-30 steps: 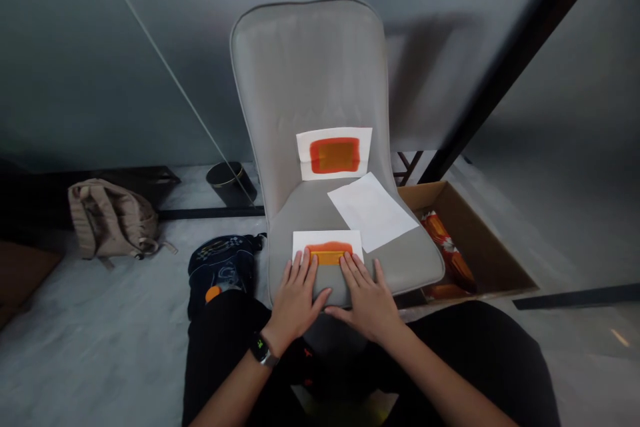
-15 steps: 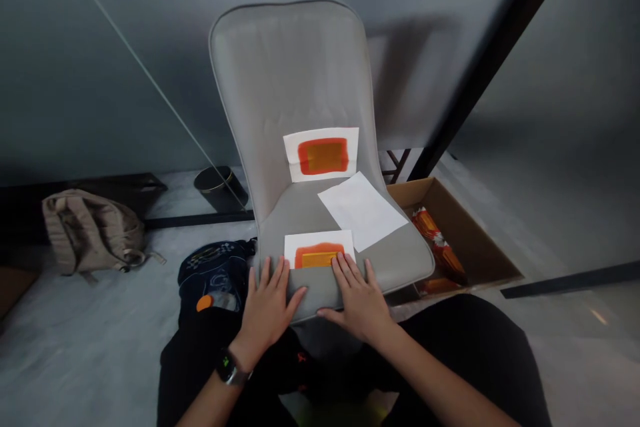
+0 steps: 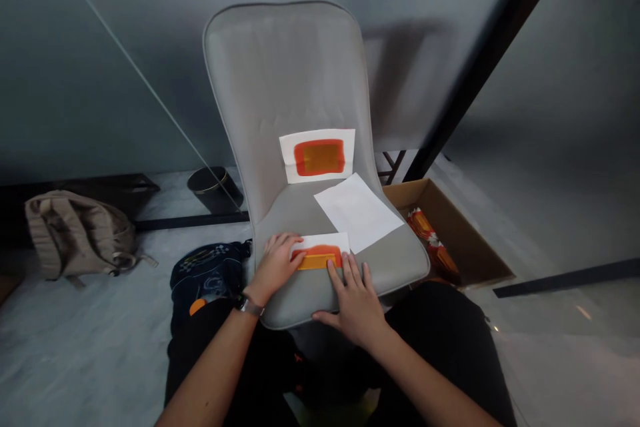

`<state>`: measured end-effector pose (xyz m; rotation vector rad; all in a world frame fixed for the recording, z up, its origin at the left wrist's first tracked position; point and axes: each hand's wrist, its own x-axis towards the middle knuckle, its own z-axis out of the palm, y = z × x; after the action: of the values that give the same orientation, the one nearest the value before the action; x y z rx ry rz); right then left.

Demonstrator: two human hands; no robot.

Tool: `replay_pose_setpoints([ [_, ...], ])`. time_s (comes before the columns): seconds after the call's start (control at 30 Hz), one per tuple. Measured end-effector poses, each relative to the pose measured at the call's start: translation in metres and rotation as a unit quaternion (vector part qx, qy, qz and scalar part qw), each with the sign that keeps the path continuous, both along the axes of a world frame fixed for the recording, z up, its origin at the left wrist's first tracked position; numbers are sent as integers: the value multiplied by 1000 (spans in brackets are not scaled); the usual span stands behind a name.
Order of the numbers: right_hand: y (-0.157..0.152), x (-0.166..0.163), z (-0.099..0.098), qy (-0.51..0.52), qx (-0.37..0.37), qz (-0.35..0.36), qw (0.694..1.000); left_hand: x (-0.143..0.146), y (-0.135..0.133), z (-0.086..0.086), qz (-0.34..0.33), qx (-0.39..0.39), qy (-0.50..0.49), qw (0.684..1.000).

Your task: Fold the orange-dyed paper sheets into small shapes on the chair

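Your left hand point(image 3: 274, 265): fingers curled over the left end of the orange-painted paper sheet point(image 3: 325, 241), at its 9 o'clock. Your right hand point(image 3: 356, 301): fingers spread open, tips at the sheet's 6 o'clock edge, palm down on the grey chair seat point(image 3: 390, 260).

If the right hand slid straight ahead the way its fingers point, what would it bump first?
Probably the white paper with the orange patch, because the right hand's fingertips reach its lower edge. The blank white sheet lies just beyond, but depth is hard to judge from this view.
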<state>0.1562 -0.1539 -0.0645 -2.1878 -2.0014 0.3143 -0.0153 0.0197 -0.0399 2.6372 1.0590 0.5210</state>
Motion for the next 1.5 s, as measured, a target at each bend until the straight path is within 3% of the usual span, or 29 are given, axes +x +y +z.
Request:
replay_pose_setpoints([
  [0.2, -1, 0, 0, 3, 4, -1, 1000, 2, -2, 12, 2, 3, -27, 1000],
  [0.47, -1, 4, 9, 33, 12, -12, 999, 0, -4, 13, -5, 3, -125, 992],
  [0.53, -3, 11, 19, 70, 67, -29, 995, -3, -10, 14, -14, 6, -151, 988],
  [0.6, -4, 21, 30, 144, 166, -35, 975, -8, -20, 15, -34, 10, -164, 986],
  [0.67, -3, 37, 40, 265, 269, -57, 924, -13, -33, 17, -56, 19, -166, 984],
  [0.73, 1, 57, 48, 427, 338, -124, 830, -17, -47, 20, -77, 23, -153, 985],
  [0.8, 6, 78, 51, 608, 343, -194, 689, -20, -62, 24, -106, 7, -125, 986],
  [0.87, 8, 96, 52, 763, 282, -201, 546, -20, -74, 27, -135, -25, -93, 986],
  [0.93, 7, 107, 53, 855, 219, -160, 442, -18, -82, 28, -144, -51, -76, 985],
  [1.0, 4, 109, 56, 904, 184, -88, 376, -14, -86, 26, -134, -51, -71, 987],
  [1.07, 2, 106, 62, 941, 158, 27, 299, -9, -87, 20, -121, -28, -52, 991],
  [1.13, 0, 103, 68, 960, 132, 148, 198, -6, -86, 9, -115, 1, -10, 993],
  [1.2, -1, 103, 74, 961, 115, 228, 108, -3, -85, -3, -109, 22, 36, 993],
  [1.23, -2, 104, 76, 959, 112, 248, 79, -2, -85, -7, -103, 26, 51, 993],
  [1.3, -2, 108, 77, 956, 106, 269, 58, 2, -87, -10, -79, 26, 49, 995],
  [1.4, 0, 112, 74, 953, 107, 272, 80, 16, -105, 9, -50, -9, -35, 998],
  [1.43, 2, 111, 72, 951, 124, 262, 104, 24, -113, 19, -60, -39, -81, 994],
  [1.47, 4, 108, 71, 947, 151, 243, 148, 32, -122, 30, -82, -82, -136, 984],
  [1.5, 7, 104, 70, 934, 183, 212, 224, 41, -130, 40, -101, -132, -190, 968],
])
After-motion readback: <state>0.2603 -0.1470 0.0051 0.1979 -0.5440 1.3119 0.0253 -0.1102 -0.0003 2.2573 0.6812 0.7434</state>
